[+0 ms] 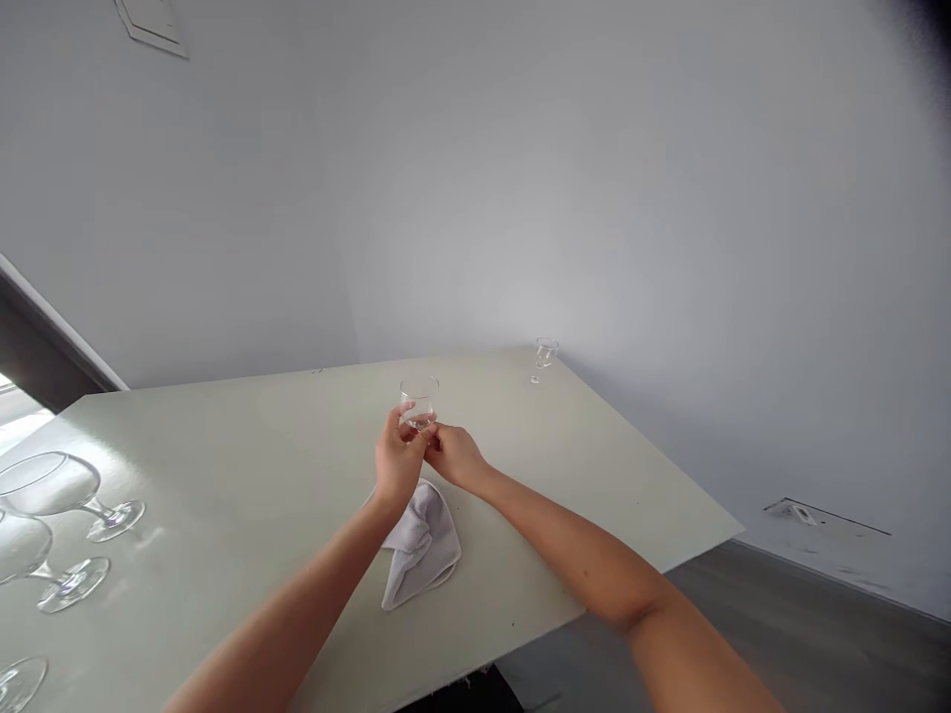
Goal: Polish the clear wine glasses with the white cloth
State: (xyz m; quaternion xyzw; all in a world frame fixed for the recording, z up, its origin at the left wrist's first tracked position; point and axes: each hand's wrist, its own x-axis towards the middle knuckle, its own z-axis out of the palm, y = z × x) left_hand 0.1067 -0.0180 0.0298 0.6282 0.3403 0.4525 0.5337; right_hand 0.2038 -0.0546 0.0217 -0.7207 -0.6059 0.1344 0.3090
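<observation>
A small clear glass (pixel 420 393) is held upright above the middle of the table, its rim facing up. My left hand (pixel 399 456) is closed around the lower bowl from the left, fingers and thumb on the glass. At the underside, my right hand (pixel 457 456) pinches the lower part, probably the stem, which the fingers hide. Below the hands a crumpled pale grey cloth (pixel 427 545) lies on the table, partly covered by my left forearm.
The pale table (pixel 594 475) meets the wall at the back. A small stemmed glass (pixel 546 352) stands near the far right corner. Several larger stemmed glasses (pixel 70 584) are at the left edge. An outlet (pixel 802 513) sits low on the right wall.
</observation>
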